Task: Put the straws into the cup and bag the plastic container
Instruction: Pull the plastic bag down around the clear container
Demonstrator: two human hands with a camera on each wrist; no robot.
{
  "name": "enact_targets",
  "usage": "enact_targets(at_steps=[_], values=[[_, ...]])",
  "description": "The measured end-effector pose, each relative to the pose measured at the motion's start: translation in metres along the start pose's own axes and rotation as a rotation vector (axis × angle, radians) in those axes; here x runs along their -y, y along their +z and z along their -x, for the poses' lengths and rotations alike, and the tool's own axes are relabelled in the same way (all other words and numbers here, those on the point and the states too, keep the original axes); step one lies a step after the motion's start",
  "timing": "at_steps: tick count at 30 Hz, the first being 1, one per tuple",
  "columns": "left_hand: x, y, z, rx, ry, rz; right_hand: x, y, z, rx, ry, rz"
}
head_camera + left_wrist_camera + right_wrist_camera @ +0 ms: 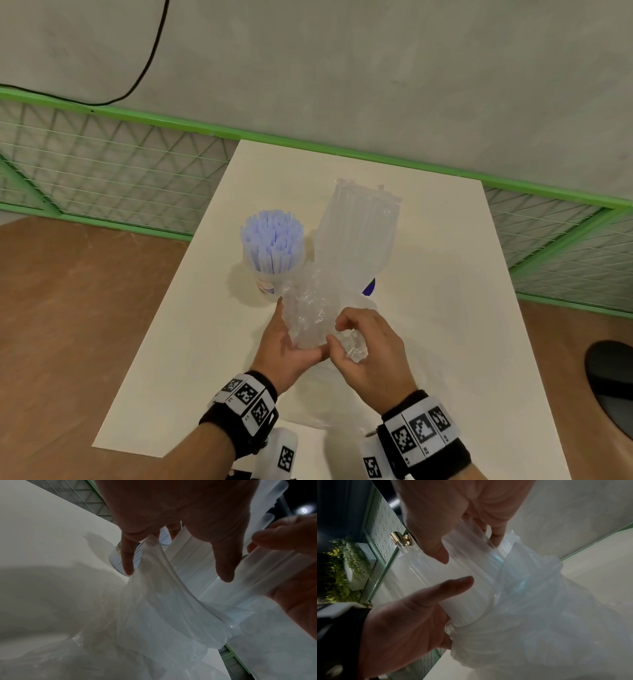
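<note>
A clear cup (270, 274) packed with pale blue straws (272, 236) stands on the white table (445, 325). Just right of it a tall ribbed clear plastic container (358, 233) leans away from me. A crumpled clear plastic bag (308, 308) is bunched round its near end. My left hand (294, 342) holds the bag film (163, 615), thumb against the container (423, 580). My right hand (346, 335) curls its thumb and fingers round the container's near end (197, 561). In the right wrist view the right hand (469, 550) straddles the container and the left hand (406, 622) sits at the bag's rim.
A green wire fence (120, 164) runs behind and beside the table, with a black cable (150, 58) on the grey wall. A dark round object (609, 380) sits on the brown floor at right. A blue patch (369, 287) shows behind the container.
</note>
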State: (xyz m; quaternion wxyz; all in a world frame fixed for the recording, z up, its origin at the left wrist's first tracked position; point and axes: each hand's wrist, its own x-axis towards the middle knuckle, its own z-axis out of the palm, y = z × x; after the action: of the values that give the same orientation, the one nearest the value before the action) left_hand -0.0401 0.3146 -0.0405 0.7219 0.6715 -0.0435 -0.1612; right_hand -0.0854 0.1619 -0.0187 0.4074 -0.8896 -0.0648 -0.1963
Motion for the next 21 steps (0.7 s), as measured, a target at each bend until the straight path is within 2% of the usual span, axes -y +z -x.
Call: enact_targets(at_steps=[9, 11, 16, 21], values=[[0.001, -0.001, 0.001, -0.001, -0.015, 0.006, -0.003, 0.004, 0.0, -0.054, -0.115, 0.004], [0.0, -0.002, 0.001, 0.006, -0.031, -0.002, -0.002, 0.003, 0.002, -0.052, -0.08, -0.017], [0.003, -0.004, -0.001, 0.0, -0.061, -0.03, -0.003, -0.004, 0.006, 0.008, 0.131, -0.071], [-0.001, -0.004, -0.001, -0.03, -0.066, -0.064, -0.007, -0.01, 0.0, 0.024, 0.096, 0.04]])
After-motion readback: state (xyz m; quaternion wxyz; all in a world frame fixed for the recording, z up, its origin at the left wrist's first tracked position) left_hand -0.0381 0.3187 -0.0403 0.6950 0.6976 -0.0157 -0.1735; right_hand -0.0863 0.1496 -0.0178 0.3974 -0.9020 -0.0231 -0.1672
